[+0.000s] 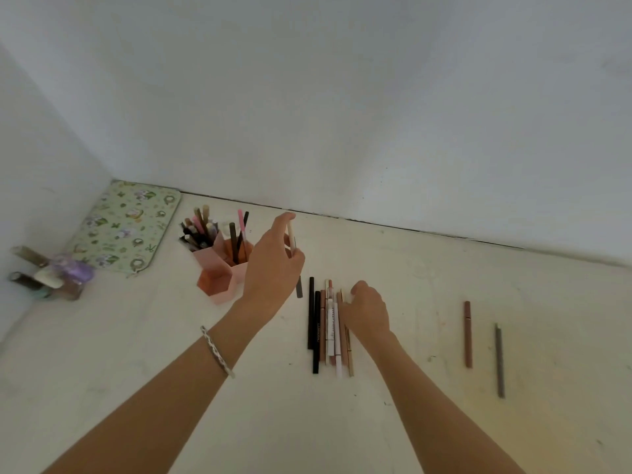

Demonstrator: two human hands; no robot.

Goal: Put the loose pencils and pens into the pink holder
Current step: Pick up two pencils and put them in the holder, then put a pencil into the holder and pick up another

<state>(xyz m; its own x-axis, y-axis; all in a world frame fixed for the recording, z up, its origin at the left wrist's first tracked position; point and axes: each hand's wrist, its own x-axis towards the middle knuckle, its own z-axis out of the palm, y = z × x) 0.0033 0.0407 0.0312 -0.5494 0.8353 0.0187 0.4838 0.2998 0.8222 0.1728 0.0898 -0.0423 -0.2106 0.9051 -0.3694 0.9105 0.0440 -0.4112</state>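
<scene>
The pink holder (219, 268), made of hexagonal cups, stands at the back left and has several pencils and pens upright in it. Just right of the holder and raised above the table, my left hand (270, 265) grips a cream pencil (291, 236) upright. A row of loose pens and pencils (325, 323) lies side by side in the middle of the table. My right hand (367, 307) rests on the right edge of that row, fingers curled down onto the pencils. A brown pen (468, 333) and a grey pencil (500, 360) lie apart at the right.
A green floral pouch (128, 227) lies in the back left corner against the wall. Small bottles and a purple item (51, 271) sit at the far left. White walls close off the table at the back and left.
</scene>
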